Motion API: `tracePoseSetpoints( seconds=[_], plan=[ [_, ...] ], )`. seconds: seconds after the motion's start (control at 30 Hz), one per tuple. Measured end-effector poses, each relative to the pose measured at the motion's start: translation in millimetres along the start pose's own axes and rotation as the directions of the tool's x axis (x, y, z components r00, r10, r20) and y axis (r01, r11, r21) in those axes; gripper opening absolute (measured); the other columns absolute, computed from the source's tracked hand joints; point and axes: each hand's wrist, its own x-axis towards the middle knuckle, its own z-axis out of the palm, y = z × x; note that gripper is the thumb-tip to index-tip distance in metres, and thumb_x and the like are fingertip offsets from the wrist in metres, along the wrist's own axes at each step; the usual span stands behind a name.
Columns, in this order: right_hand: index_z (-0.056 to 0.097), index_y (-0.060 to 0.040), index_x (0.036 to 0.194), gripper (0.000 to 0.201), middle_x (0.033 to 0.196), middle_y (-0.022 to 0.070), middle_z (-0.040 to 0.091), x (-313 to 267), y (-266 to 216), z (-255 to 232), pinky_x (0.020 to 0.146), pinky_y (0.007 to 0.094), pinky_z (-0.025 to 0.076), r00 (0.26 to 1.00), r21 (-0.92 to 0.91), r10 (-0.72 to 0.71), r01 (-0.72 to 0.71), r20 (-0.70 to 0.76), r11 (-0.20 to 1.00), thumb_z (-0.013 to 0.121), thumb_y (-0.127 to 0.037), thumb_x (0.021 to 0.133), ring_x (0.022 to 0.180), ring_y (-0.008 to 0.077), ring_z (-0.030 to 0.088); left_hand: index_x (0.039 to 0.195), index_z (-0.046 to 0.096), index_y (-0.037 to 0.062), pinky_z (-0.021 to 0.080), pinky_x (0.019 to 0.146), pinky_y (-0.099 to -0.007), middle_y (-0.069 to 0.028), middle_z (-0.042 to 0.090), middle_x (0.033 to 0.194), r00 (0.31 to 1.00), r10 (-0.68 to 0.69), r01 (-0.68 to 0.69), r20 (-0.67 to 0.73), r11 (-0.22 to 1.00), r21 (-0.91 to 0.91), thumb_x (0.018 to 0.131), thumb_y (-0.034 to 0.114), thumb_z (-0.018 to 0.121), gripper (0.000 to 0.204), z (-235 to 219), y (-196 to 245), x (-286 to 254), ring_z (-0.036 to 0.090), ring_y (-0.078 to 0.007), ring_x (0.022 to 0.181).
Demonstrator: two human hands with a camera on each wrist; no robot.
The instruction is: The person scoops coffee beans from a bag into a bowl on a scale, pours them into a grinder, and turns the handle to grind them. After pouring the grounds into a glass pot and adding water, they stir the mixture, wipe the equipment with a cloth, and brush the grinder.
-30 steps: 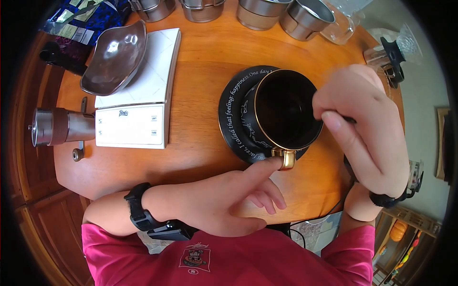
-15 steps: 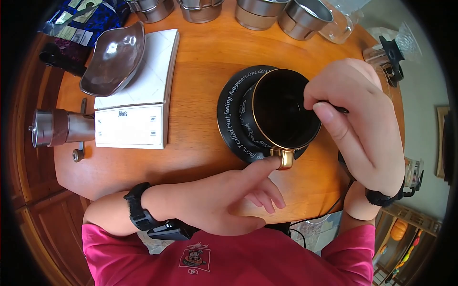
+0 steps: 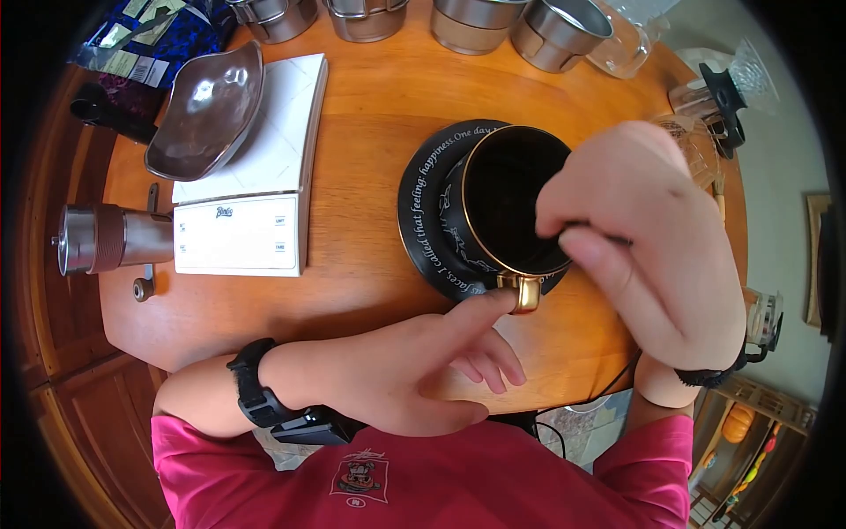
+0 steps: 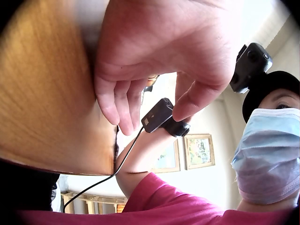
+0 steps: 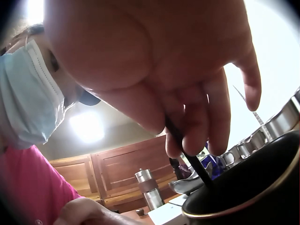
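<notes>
A black cup (image 3: pixel 520 198) with a gold rim and gold handle (image 3: pixel 527 294) rests on a black saucer (image 3: pixel 421 203) with white lettering. The left hand (image 3: pixel 414 366) touches the handle with an extended index finger, its other fingers loose; the left wrist view shows the left hand (image 4: pixel 164 61) above the table edge. Over the cup's right side, the right hand (image 3: pixel 652 238) pinches a thin dark stick-like utensil (image 5: pixel 194 161), whose lower end goes into the black cup (image 5: pixel 243 187) in the right wrist view. That end is hidden inside.
Left of the saucer are a white scale (image 3: pixel 238 234), a brown dish (image 3: pixel 207 110) and a metal grinder (image 3: pixel 115 238). Metal cups (image 3: pixel 476 25) line the far edge. A glass dripper (image 3: pixel 749 79) stands at the far right; a cable (image 4: pixel 101 180) hangs by the right wrist.
The right hand has moved left over the cup, now covering more of its right rim, still pinching the utensil. The left hand stays at the handle.
</notes>
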Motion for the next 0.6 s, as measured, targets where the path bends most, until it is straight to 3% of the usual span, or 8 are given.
tracePoseSetpoints(
  seconds=[0.1, 0.3, 0.37, 0.4, 0.47, 0.5, 0.57, 0.6],
  plan=[
    [0.055, -0.002, 0.071, 0.019, 0.072, 0.0088, 0.053, -2, 6, 0, 0.074, 0.0358, 0.036, 0.986, -0.151, 0.042, -0.066, -0.16, 0.986, 0.054, -0.02, 0.075, 0.071, 0.0274, 0.05, 0.138, 0.004, 0.0005, 0.04, 0.093, -0.0334, -0.0157, 0.051, 0.114, 1.0, -0.017, 0.017, 0.005, 1.0, 0.002, 0.075, -0.007, 0.056, 0.082, 0, 1, 1, 0.053, -0.0208, 0.104],
    [0.055, -0.0022, 0.07, 0.02, 0.068, 0.0079, 0.051, 0, -8, -8, 0.072, 0.0348, 0.036, 0.998, -0.033, 0.047, -0.046, 0.047, 0.998, 0.054, -0.022, 0.075, 0.067, 0.0261, 0.049, 0.137, 0.006, -0.0005, 0.042, 0.09, -0.0314, -0.0155, 0.053, 0.11, 1.0, 0.024, -0.024, -0.012, 1.0, 0.012, 0.076, -0.002, 0.057, 0.079, 1, -2, 0, 0.053, -0.0209, 0.1],
    [0.055, -0.0024, 0.07, 0.018, 0.067, 0.0077, 0.051, -2, -13, 11, 0.07, 0.035, 0.037, 0.983, 0.338, 0.083, -0.023, -0.165, 0.941, 0.054, -0.02, 0.074, 0.066, 0.0258, 0.049, 0.136, 0.006, -0.002, 0.043, 0.088, -0.0298, -0.0158, 0.054, 0.106, 0.999, 0.048, -0.047, -0.022, 0.999, 0.025, 0.077, 0.002, 0.058, 0.078, 1, -3, 0, 0.054, -0.0209, 0.096],
    [0.055, -0.0024, 0.07, 0.018, 0.067, 0.0077, 0.051, -4, -7, 18, 0.07, 0.035, 0.037, 0.983, 0.338, 0.085, -0.024, -0.165, 0.941, 0.054, -0.02, 0.074, 0.066, 0.0258, 0.049, 0.136, 0.006, -0.0018, 0.043, 0.088, -0.0299, -0.0156, 0.055, 0.106, 0.998, 0.057, -0.056, -0.018, 0.997, 0.059, 0.077, 0.002, 0.057, 0.078, 1, -3, 1, 0.054, -0.0208, 0.096],
    [0.056, -0.0023, 0.07, 0.02, 0.067, 0.0075, 0.052, -5, 5, 29, 0.069, 0.0351, 0.037, 0.945, 0.27, -0.101, 0.19, -0.311, 0.944, 0.056, -0.022, 0.073, 0.067, 0.0258, 0.049, 0.136, 0.005, -0.0015, 0.043, 0.088, -0.0299, -0.0154, 0.055, 0.106, 0.998, 0.067, -0.065, -0.014, 0.994, 0.092, 0.077, 0.002, 0.057, 0.078, 0, -3, 1, 0.054, -0.0207, 0.096],
    [0.056, -0.0023, 0.07, 0.02, 0.067, 0.0075, 0.052, -4, 4, 21, 0.069, 0.0351, 0.037, 0.945, 0.27, -0.101, 0.19, -0.312, 0.944, 0.056, -0.022, 0.073, 0.067, 0.0258, 0.049, 0.136, 0.005, -0.0013, 0.043, 0.088, -0.0299, -0.0153, 0.055, 0.106, 0.998, 0.058, -0.056, -0.018, 0.997, 0.059, 0.078, 0.002, 0.057, 0.079, 0, -3, 1, 0.054, -0.0206, 0.095],
    [0.057, -0.0014, 0.074, 0.018, 0.071, 0.0077, 0.054, 2, -1, -1, 0.071, 0.0349, 0.038, 0.999, 0.086, -0.041, 0.041, -0.006, 0.995, 0.055, -0.019, 0.074, 0.068, 0.0258, 0.05, 0.137, 0.005, -0.0011, 0.043, 0.088, -0.03, -0.0151, 0.055, 0.106, 0.999, 0.048, -0.047, -0.02, 0.999, 0.027, 0.078, 0.002, 0.057, 0.079, 1, -2, 0, 0.054, -0.0205, 0.095],
    [0.057, -0.0014, 0.074, 0.018, 0.071, 0.0077, 0.054, 2, 0, 0, 0.071, 0.0349, 0.038, 0.999, 0.086, -0.04, 0.041, -0.006, 0.995, 0.055, -0.019, 0.074, 0.068, 0.0258, 0.05, 0.137, 0.006, 0.0001, 0.042, 0.09, -0.0314, -0.0156, 0.053, 0.109, 0.999, 0.031, -0.031, -0.018, 0.999, 0.008, 0.076, -0.002, 0.056, 0.079, 1, -1, 0, 0.053, -0.0207, 0.099]
  ],
)
